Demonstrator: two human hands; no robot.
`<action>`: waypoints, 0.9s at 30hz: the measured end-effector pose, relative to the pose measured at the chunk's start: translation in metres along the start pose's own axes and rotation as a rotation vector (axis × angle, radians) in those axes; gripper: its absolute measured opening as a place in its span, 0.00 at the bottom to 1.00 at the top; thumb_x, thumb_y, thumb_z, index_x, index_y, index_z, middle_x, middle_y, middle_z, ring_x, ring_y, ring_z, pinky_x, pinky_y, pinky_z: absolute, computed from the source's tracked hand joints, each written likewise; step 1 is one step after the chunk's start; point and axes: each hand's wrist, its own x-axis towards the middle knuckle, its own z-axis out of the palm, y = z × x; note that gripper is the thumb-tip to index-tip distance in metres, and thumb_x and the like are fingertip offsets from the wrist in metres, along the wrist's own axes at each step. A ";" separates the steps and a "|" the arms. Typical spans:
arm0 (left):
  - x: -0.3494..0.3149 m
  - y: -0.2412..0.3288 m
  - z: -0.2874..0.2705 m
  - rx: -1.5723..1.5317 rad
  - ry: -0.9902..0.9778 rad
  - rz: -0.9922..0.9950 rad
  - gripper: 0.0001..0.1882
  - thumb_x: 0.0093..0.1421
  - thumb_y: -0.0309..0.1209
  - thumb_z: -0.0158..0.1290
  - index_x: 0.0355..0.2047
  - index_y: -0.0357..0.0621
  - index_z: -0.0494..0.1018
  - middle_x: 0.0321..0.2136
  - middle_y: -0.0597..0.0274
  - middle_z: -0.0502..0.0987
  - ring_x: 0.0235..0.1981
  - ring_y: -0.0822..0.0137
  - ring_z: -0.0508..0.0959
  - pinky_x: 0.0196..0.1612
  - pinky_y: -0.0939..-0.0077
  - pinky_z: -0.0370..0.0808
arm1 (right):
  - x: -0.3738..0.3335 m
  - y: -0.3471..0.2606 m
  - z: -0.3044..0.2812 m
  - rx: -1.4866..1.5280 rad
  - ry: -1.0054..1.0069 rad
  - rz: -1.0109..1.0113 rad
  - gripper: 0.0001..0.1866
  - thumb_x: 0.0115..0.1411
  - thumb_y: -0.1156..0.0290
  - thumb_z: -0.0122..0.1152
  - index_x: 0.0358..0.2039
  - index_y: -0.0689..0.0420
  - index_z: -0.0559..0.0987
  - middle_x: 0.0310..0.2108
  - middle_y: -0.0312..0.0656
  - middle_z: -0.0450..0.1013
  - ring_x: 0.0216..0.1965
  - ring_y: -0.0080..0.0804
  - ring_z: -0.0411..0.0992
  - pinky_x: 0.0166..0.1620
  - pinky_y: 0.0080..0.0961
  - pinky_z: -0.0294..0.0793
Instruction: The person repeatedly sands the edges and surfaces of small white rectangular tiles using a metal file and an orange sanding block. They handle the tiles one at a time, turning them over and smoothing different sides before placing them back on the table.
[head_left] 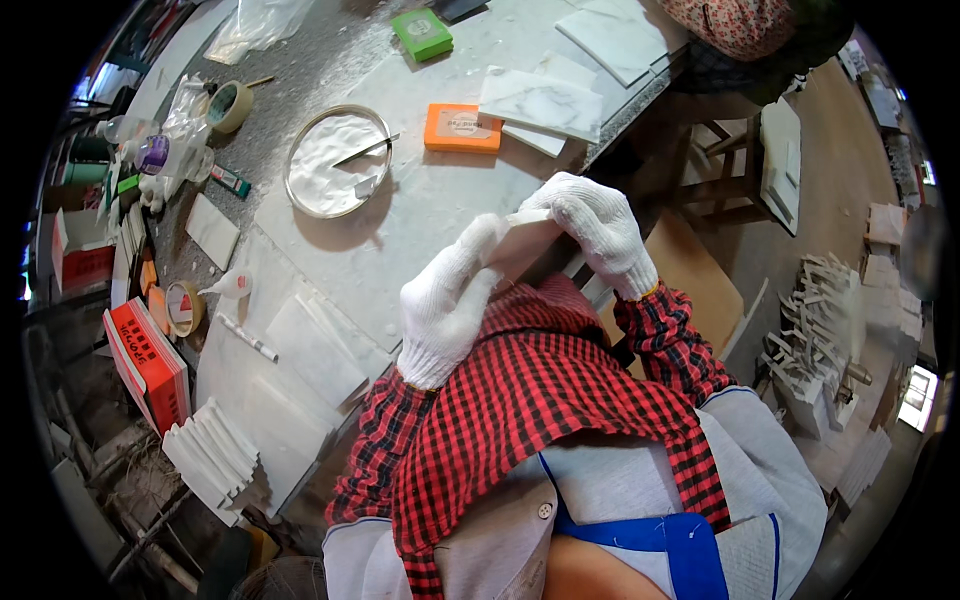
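Observation:
Both my hands wear white knit gloves and hold one pale stone tile up in front of my checked apron, at the table's near edge. My left hand grips the tile's left side, thumb and fingers closed on it. My right hand is wrapped over its upper right corner. Beyond them on the table lie an orange hand pad block and a round dish of white paste with a metal spatula resting in it. White marbled tiles overlap beside the orange block.
A green block sits at the far side. Tape rolls, bottles and a red box crowd the left. Stacked tiles stand at the near left. On the right are a wooden stool and another person's patterned clothing.

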 end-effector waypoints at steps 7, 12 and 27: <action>-0.009 0.011 -0.013 0.127 0.103 0.109 0.25 0.60 0.12 0.53 0.59 0.31 0.73 0.50 0.49 0.81 0.51 0.63 0.82 0.57 0.72 0.76 | 0.024 0.005 0.013 0.081 -0.134 -0.060 0.12 0.70 0.72 0.54 0.41 0.66 0.82 0.39 0.43 0.79 0.43 0.29 0.76 0.50 0.26 0.74; -0.025 0.007 -0.026 -0.067 0.249 0.045 0.25 0.61 0.13 0.57 0.60 0.32 0.72 0.52 0.53 0.79 0.52 0.66 0.79 0.53 0.74 0.79 | 0.052 0.003 0.039 0.146 -0.263 -0.072 0.11 0.69 0.73 0.55 0.41 0.67 0.82 0.39 0.44 0.79 0.43 0.30 0.76 0.50 0.27 0.75; -0.048 -0.028 -0.059 0.044 0.700 0.145 0.29 0.55 0.13 0.64 0.58 0.41 0.75 0.49 0.60 0.76 0.51 0.68 0.76 0.54 0.73 0.76 | 0.115 0.025 0.135 0.289 -0.532 0.174 0.15 0.71 0.66 0.56 0.50 0.62 0.82 0.43 0.37 0.78 0.46 0.22 0.74 0.50 0.22 0.73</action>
